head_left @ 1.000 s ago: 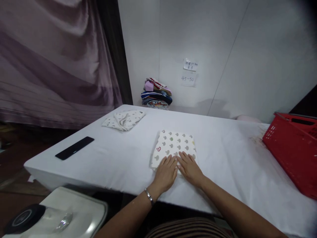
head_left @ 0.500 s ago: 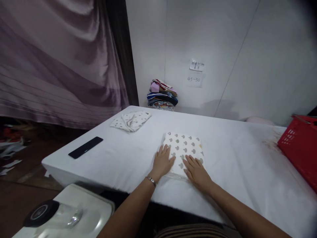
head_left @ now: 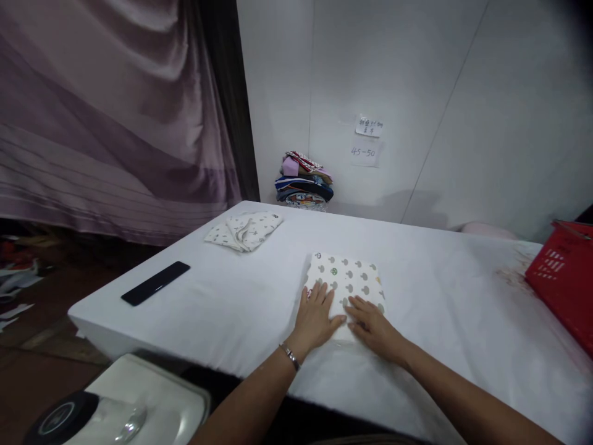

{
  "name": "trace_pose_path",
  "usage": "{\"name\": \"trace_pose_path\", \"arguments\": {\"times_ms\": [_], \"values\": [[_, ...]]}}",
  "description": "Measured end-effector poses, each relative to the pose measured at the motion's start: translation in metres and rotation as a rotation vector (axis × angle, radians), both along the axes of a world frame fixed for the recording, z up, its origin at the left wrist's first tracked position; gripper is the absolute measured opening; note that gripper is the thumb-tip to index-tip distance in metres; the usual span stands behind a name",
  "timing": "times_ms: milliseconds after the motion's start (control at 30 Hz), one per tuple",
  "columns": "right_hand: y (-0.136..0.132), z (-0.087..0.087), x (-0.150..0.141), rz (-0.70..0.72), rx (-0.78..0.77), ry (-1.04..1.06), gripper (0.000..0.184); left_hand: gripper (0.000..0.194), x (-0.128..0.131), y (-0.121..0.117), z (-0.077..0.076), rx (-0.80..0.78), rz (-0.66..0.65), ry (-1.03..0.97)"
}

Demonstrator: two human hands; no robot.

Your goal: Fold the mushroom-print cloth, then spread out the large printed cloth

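A folded white cloth (head_left: pixel 349 272) printed with grey mushroom-like shapes lies flat on the white-covered table (head_left: pixel 231 309) in front of me. My left hand (head_left: pixel 319 316) rests on its left part, fingers stretched out and pointing away from me. On its near right part lies my right hand (head_left: pixel 376 327), also flat with fingers extended. The palms hide the near portion of the cloth. Another folded white cloth (head_left: pixel 245 231) with a small print sits at the far left of the table, apart from both hands.
A black phone-like slab (head_left: pixel 156 283) lies near the table's left edge. At right stands a red plastic basket (head_left: pixel 563 278). Behind the table rises a pile of folded fabrics (head_left: pixel 303 180) against the wall. A white machine (head_left: pixel 152 395) with a dark knob is at lower left.
My left hand has slid rightward and inward over the cloth, closer to my right hand. The right hand stays on the near right part. The view has shifted slightly.
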State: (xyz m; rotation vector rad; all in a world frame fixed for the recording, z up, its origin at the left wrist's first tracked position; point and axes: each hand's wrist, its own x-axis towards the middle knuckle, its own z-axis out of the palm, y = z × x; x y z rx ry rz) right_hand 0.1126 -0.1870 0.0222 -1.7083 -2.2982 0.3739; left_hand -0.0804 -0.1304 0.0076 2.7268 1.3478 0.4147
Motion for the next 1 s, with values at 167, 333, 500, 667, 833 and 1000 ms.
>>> {"name": "trace_pose_path", "arguments": {"times_ms": [167, 333, 500, 667, 833, 1000], "values": [[0.068, 0.025, -0.007, -0.066, 0.099, 0.039, 0.047, 0.088, -0.001, 0.001, 0.006, -0.083, -0.011, -0.017], [0.141, 0.024, -0.022, 0.013, 0.043, -0.089, 0.057, 0.096, -0.003, 0.001, 0.009, -0.137, -0.024, 0.005], [0.167, 0.005, -0.022, 0.016, -0.062, -0.19, 0.066, 0.098, -0.003, 0.0, 0.009, -0.143, -0.023, 0.002], [0.171, 0.009, -0.026, 0.006, -0.119, -0.184, 0.07, 0.098, -0.003, -0.001, 0.01, -0.163, -0.026, -0.019], [0.183, 0.008, -0.047, 0.057, -0.078, -0.144, 0.073, 0.096, -0.004, 0.0, 0.007, -0.18, -0.024, -0.014], [0.187, -0.006, -0.051, 0.073, -0.062, -0.107, 0.072, 0.097, -0.003, 0.002, 0.004, -0.166, -0.018, -0.008]]}}
